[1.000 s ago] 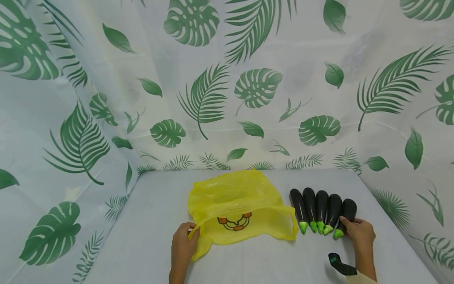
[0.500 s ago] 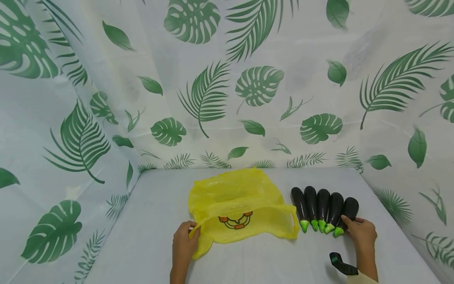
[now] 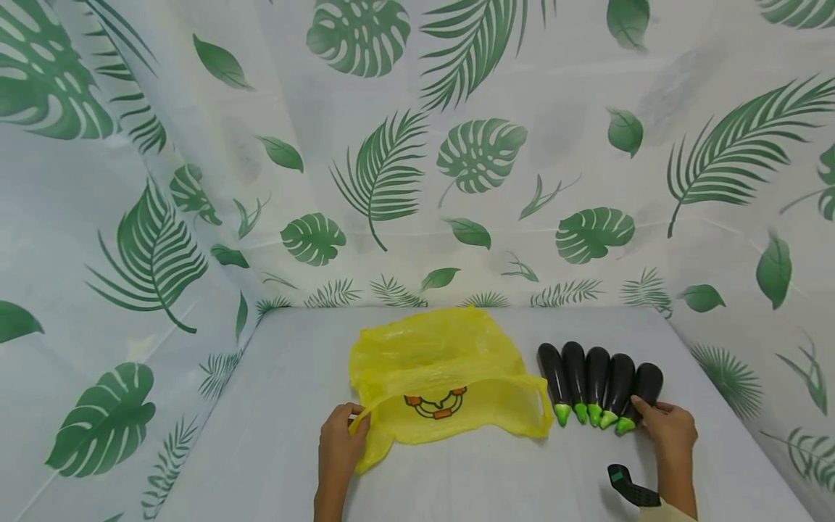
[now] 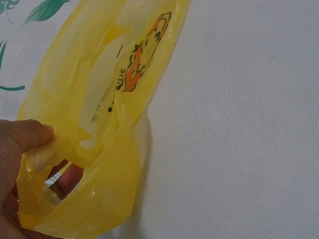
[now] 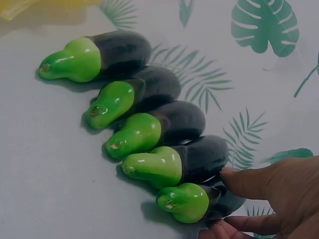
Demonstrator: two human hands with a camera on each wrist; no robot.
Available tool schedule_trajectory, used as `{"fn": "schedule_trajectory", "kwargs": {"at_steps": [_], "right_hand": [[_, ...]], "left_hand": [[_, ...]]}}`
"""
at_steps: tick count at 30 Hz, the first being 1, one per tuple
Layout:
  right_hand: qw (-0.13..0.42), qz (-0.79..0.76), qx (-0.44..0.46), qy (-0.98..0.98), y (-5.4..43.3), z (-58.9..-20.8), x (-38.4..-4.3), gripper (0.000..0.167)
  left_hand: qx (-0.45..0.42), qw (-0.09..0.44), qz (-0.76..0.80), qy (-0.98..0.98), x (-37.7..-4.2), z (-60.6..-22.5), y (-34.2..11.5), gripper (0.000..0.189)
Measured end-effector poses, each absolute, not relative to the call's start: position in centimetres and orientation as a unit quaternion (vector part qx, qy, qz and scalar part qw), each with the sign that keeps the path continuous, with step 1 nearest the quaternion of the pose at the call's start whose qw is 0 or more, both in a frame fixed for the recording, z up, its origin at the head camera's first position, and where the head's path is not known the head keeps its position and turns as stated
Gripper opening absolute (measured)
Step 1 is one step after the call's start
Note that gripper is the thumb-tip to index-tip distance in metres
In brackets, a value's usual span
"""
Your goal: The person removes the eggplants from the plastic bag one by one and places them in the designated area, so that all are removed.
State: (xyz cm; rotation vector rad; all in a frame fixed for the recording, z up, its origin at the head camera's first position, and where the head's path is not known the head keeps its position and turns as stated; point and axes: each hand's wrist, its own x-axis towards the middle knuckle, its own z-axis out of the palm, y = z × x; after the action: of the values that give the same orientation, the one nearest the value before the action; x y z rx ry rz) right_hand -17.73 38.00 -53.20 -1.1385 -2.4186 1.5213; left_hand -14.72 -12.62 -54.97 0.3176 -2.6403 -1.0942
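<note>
A yellow plastic bag (image 3: 443,362) lies flat, its opening toward me and a printed orange-and-black figure partly showing. My left hand (image 3: 341,440) grips the bag's left handle; in the left wrist view the thumb (image 4: 37,135) presses on the film and other fingers show through the handle loop. To the right, several dark eggplants with bright green stem ends lie side by side in a fanned row. My right hand (image 3: 668,428) holds the rightmost eggplant (image 3: 649,380) between thumb and fingers, beside its stem end. That eggplant (image 5: 192,201) still lies in line with the others.
The white table (image 3: 274,377) meets a leaf-printed sheet (image 3: 483,246) at the back and both sides. A black curved device (image 3: 633,487) sits at my right wrist near a pale sleeve. The leftmost eggplant (image 3: 553,377) lies close to the bag's right handle.
The head view has shifted slightly, moving the whole scene a little. Both hands keep their holds on the bag and the eggplant, with no clear movement of either thing.
</note>
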Motion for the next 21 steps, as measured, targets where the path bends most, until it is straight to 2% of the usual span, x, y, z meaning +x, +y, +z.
{"fn": "schedule_trajectory", "kwargs": {"at_steps": [14,21], "right_hand": [[-0.004,0.439,-0.373,-0.817,37.2,-52.8,-16.4,0.082],[0.002,0.356,-0.353,-0.865,35.4,-50.9,-15.2,0.081]], "left_hand": [[0.097,0.123,-0.372,-0.915,-14.5,-54.8,-12.6,0.01],[0.042,0.115,-0.389,-0.913,-14.0,-54.6,-13.0,0.023]]}}
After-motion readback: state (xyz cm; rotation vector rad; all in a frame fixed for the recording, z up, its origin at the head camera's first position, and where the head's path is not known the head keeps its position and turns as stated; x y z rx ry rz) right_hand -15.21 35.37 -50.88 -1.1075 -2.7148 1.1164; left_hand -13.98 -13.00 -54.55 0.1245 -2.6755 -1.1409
